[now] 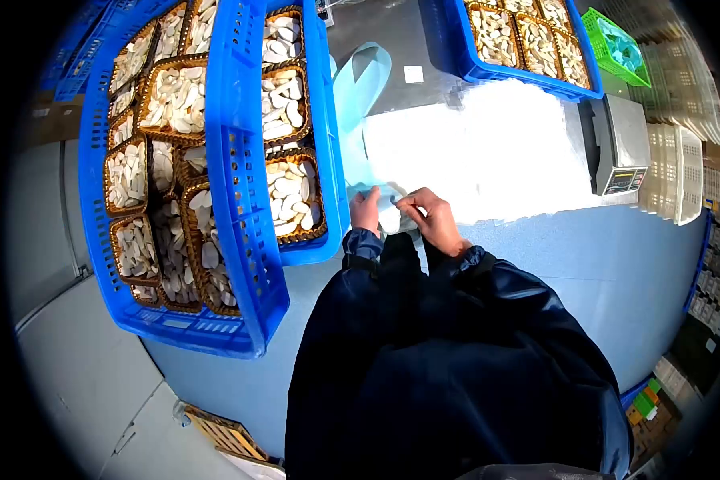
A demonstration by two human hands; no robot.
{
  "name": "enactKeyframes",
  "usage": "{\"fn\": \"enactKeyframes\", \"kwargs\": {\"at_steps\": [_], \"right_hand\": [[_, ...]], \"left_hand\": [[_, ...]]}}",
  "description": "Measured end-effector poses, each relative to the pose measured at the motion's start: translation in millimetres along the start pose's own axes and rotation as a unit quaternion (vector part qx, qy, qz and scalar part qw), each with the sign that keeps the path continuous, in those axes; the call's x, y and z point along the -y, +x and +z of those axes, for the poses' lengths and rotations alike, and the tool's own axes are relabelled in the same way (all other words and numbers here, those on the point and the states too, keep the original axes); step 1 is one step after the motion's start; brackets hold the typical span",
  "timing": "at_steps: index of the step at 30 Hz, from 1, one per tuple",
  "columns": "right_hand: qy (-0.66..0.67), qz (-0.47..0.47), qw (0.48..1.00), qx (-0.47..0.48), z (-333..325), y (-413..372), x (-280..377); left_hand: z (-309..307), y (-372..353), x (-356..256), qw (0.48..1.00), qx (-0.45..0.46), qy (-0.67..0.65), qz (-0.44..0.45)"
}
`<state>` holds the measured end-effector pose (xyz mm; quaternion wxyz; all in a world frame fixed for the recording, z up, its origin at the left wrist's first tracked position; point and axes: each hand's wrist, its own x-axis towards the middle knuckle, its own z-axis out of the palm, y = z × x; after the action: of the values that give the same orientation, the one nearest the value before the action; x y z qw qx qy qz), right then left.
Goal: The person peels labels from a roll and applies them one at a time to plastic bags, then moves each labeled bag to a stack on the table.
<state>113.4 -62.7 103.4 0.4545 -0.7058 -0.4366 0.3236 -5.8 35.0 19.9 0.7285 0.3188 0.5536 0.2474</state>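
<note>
A long pale blue strip (352, 104) loops over the work table and runs down to my hands. My left hand (366, 210) is closed on its near end, thumb up. Close beside it, my right hand (434, 222) pinches with thumb and forefinger at the strip's edge; whatever small piece sits between those fingertips is too small to make out. Just beyond my hands lies a bright white sheet or pile (472, 152), overexposed so its detail is lost.
Blue crates (248, 216) on the left hold brown trays of sliced pale pieces (176, 96). Another such crate (528, 80) stands at the back right. A digital scale (622, 144), stacked cream baskets (680, 172) and a green basket (616, 48) are at the right.
</note>
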Motion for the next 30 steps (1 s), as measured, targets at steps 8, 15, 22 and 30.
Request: {"fn": "enactKeyframes", "kwargs": {"at_steps": [8, 15, 22, 30], "right_hand": [[0.283, 0.192, 0.929, -0.144, -15.5, 25.8, -14.2], [0.0, 0.124, 0.979, -0.161, -15.1, 60.9, -40.3], [0.012, 0.151, 0.978, -0.143, -7.3, 62.6, -48.3], [-0.104, 0.087, 0.98, -0.144, -2.7, 60.7, -52.5]], "left_hand": [[-12.2, 6.3, 2.5, 0.995, -0.092, 0.041, 0.004], [-4.6, 18.1, 27.5, 0.98, -0.116, 0.153, 0.053], [4.1, 16.2, 29.9, 0.977, -0.149, 0.142, 0.053], [9.3, 7.1, 14.1, 0.975, -0.148, 0.162, 0.027]]}}
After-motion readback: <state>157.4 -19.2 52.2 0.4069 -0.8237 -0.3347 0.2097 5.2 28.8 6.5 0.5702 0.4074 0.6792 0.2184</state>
